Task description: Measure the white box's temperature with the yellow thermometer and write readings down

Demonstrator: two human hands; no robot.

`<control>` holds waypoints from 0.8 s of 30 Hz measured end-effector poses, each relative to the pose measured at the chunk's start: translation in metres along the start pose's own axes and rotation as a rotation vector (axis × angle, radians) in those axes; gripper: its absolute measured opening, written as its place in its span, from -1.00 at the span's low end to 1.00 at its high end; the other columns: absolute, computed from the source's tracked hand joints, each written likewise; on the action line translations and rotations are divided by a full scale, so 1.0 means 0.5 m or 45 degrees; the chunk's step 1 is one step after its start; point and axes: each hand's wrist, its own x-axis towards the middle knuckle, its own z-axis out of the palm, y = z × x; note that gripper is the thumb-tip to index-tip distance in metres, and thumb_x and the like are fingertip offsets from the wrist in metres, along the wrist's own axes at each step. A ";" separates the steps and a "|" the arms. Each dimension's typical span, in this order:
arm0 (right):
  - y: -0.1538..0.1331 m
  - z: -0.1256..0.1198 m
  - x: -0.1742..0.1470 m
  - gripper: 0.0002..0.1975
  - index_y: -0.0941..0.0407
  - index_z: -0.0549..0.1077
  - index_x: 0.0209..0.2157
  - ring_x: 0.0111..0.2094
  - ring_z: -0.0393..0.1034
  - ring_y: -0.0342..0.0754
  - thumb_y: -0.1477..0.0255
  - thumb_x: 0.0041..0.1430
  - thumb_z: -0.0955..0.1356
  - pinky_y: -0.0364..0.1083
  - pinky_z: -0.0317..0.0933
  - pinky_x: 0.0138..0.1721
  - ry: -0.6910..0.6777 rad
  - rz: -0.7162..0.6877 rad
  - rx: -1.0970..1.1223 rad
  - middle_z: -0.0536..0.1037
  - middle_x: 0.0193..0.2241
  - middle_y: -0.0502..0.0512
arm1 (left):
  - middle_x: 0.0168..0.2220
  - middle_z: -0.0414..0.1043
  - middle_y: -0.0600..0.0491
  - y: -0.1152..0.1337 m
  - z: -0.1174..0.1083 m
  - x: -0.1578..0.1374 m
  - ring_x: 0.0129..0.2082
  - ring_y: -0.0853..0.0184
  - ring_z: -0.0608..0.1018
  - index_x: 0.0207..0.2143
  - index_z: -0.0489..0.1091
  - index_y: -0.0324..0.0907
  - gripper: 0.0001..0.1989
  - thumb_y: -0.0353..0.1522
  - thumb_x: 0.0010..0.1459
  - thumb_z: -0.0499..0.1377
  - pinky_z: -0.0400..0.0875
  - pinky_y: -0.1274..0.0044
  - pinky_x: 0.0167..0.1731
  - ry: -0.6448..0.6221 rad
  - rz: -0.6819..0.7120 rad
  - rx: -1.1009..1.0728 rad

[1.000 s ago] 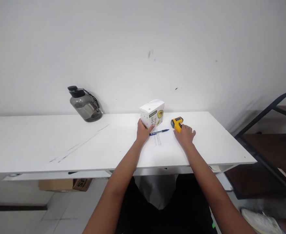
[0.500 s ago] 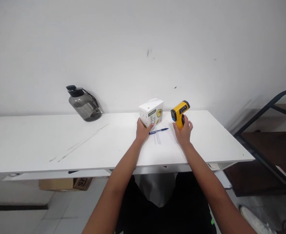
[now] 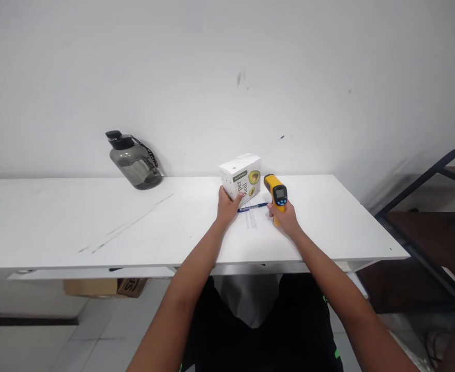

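Note:
My left hand (image 3: pixel 228 206) grips the lower near side of a white box (image 3: pixel 241 178) printed with avocados, thumb across its front face. In my right hand (image 3: pixel 285 216) is a yellow and black infrared thermometer (image 3: pixel 276 192), held by its handle. Its small display faces me, and its nose points toward the wall, slightly left. A blue pen (image 3: pixel 253 207) lies on a printed sheet of paper (image 3: pixel 251 223) between my hands. The pen's dark tip reaches close to my right fingers.
The white table (image 3: pixel 134 227) runs along the wall. A grey water bottle (image 3: pixel 136 161) leans against the wall at the left. Under the table is a cardboard box (image 3: pixel 95 287). A black metal frame (image 3: pixel 417 206) with brown shelves stands at the right.
The thermometer has turned from pointing right to pointing at the wall, and my right hand has moved a little left and nearer to me. The white box is slightly turned toward me.

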 end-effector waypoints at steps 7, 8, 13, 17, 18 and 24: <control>0.030 0.016 -0.009 -0.56 0.09 0.33 -0.34 -0.55 0.32 -0.14 0.06 -0.07 0.45 -0.06 0.27 -0.44 -0.256 -0.013 -0.071 0.41 -0.53 -0.08 | 0.07 0.33 -0.10 0.042 0.006 -0.015 0.04 0.19 0.50 0.07 0.10 -0.07 -0.42 -0.11 0.11 0.26 0.45 0.30 0.01 -0.039 0.050 -0.166; 0.033 0.017 -0.009 -0.57 0.09 0.33 -0.34 -0.55 0.32 -0.14 0.06 -0.06 0.45 -0.06 0.27 -0.44 -0.267 -0.032 -0.087 0.41 -0.53 -0.07 | 0.07 0.34 -0.09 0.049 0.006 -0.019 0.04 0.20 0.50 0.07 0.11 -0.07 -0.43 -0.11 0.11 0.26 0.45 0.30 0.02 -0.047 0.064 -0.189; 0.032 0.013 -0.012 -0.60 0.08 0.31 -0.38 -0.53 0.33 -0.12 0.07 -0.02 0.43 -0.07 0.26 -0.44 -0.245 -0.075 -0.154 0.39 -0.56 -0.07 | 0.06 0.37 -0.10 0.065 0.011 -0.028 0.06 0.18 0.49 0.06 0.14 -0.08 -0.45 -0.11 0.13 0.26 0.46 0.29 0.03 -0.051 0.068 -0.253; 0.025 0.013 -0.013 -0.61 0.08 0.31 -0.40 -0.54 0.34 -0.10 0.06 -0.02 0.42 -0.05 0.27 -0.42 -0.220 -0.070 -0.160 0.39 -0.59 -0.07 | 0.05 0.38 -0.10 0.059 0.013 -0.028 0.05 0.17 0.50 0.07 0.14 -0.07 -0.45 -0.08 0.14 0.24 0.45 0.27 0.03 -0.059 0.075 -0.234; 0.024 0.012 -0.013 -0.61 0.08 0.32 -0.40 -0.54 0.34 -0.10 0.06 -0.02 0.41 -0.05 0.27 -0.42 -0.219 -0.080 -0.169 0.40 -0.59 -0.06 | 0.05 0.38 -0.09 0.059 0.013 -0.028 0.05 0.17 0.50 0.07 0.14 -0.07 -0.45 -0.07 0.14 0.23 0.45 0.28 0.03 -0.070 0.088 -0.228; 0.034 0.007 -0.012 -0.65 0.09 0.38 -0.36 -0.50 0.34 -0.07 0.10 0.00 0.41 -0.04 0.28 -0.38 -0.213 -0.186 -0.269 0.43 -0.56 -0.03 | 0.09 0.36 -0.08 0.065 0.012 -0.036 0.06 0.18 0.49 0.08 0.16 -0.05 -0.45 -0.06 0.14 0.22 0.44 0.30 0.02 -0.173 0.133 -0.208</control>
